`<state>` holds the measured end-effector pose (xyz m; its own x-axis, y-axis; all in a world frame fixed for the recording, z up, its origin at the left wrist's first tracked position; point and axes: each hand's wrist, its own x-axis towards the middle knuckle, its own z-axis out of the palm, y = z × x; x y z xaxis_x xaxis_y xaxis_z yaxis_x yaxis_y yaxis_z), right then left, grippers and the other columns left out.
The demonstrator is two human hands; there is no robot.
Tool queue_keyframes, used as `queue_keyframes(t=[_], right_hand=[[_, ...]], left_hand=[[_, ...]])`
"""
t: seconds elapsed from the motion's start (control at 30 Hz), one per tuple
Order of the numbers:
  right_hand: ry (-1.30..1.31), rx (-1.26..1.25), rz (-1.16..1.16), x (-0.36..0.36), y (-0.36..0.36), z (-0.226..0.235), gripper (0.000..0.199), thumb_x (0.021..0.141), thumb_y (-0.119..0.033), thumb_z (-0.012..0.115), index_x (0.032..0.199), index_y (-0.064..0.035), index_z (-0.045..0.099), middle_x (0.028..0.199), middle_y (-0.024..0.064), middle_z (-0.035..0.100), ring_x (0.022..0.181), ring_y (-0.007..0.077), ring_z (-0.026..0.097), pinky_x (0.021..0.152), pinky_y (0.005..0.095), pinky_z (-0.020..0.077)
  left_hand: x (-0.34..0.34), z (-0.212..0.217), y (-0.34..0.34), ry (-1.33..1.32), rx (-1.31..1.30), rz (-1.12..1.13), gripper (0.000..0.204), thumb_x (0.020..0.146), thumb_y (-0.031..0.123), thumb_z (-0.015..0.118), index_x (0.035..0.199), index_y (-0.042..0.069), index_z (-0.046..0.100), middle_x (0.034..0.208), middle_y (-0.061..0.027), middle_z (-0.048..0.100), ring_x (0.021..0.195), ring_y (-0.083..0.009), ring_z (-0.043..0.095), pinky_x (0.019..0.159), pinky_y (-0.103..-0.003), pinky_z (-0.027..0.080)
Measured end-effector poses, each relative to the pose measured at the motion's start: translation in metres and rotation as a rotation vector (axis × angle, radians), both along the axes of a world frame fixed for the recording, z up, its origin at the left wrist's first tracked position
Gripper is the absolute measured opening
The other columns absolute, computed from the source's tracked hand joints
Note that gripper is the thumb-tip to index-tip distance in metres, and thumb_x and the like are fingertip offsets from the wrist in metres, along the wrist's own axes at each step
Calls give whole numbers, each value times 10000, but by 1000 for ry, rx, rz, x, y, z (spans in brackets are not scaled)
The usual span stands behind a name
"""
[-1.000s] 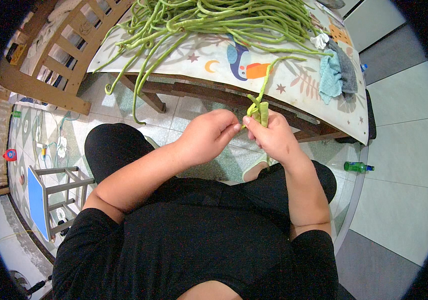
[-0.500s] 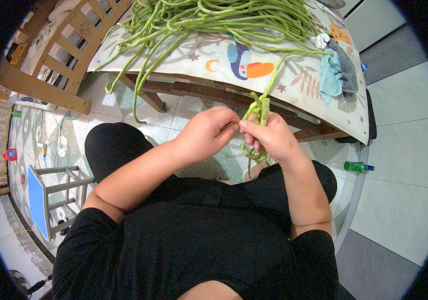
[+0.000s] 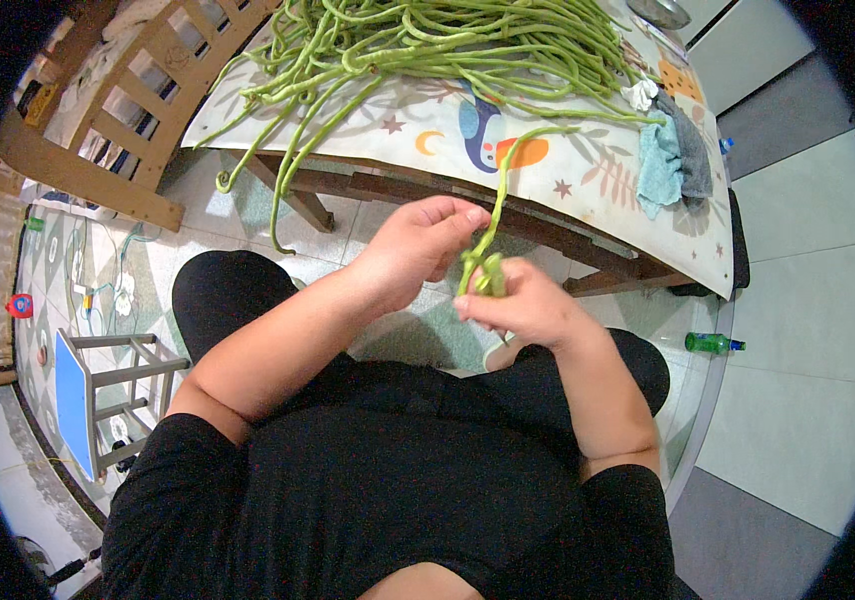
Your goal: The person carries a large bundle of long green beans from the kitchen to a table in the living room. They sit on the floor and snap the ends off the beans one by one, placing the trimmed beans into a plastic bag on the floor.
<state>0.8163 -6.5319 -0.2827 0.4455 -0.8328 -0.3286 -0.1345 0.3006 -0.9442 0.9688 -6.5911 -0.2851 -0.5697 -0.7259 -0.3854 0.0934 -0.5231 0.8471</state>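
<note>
Over the gap between my knees and the table, my right hand (image 3: pixel 520 302) is closed around a looped twist of green long beans (image 3: pixel 491 272). One long bean (image 3: pixel 506 180) runs up from that twist, its far end reaching over the table edge toward the printed bird. My left hand (image 3: pixel 426 245) is beside it, thumb and fingertips pinched on this bean just above the twist. Across the far part of the table lies a big heap of long beans (image 3: pixel 438 45), several of them drooping over the front edge at the left.
A printed cloth covers the table (image 3: pixel 598 185). Teal and grey cloths (image 3: pixel 660 165) lie at its right side. On the floor, a green bottle (image 3: pixel 713 343) lies right and a blue-topped stool (image 3: pixel 76 405) stands left. A wooden slatted frame (image 3: pixel 98 180) is at the far left.
My right hand has moved down and left with the bean twist, which has turned. My left hand has shifted slightly and now pinches the bean. The bean's far end has slid left, away from the teal cloth.
</note>
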Motion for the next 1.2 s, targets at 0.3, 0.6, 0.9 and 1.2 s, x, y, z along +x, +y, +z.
queue_keyframes(t=[0.3,0.6,0.9,1.2], right_hand=[[-104,-11,-291,-25,-7,1,156,809,-180,550,765,-31,552,577,-4,491,477,57,432,472,215,395],[-680,73,-863,-48,-17,5,348,834,-393,493,735,-60,507,515,-36,347,436,88,349,458,255,348],[-714,-120,-901,-41,-13,12,364,876,-315,423,586,-110,339,631,66,480,574,190,501,558,306,442],[-804,69,-656,-46,-9,13,358,858,-332,466,582,-124,370,485,-21,328,402,99,323,436,262,326]], left_hand=[[8,0,-3,73,84,-24,129,842,208,514,841,83,549,529,73,382,418,-29,285,379,-182,198],[9,-17,21,-70,-357,-480,151,839,212,529,834,64,555,658,30,524,622,-53,458,572,-186,370],[5,21,-27,-37,-232,-1,207,872,148,436,1018,65,557,633,30,490,437,-26,311,380,-170,227],[-39,39,-99,-774,-1367,170,204,805,165,502,966,98,606,846,-127,597,782,-263,579,677,-338,452]])
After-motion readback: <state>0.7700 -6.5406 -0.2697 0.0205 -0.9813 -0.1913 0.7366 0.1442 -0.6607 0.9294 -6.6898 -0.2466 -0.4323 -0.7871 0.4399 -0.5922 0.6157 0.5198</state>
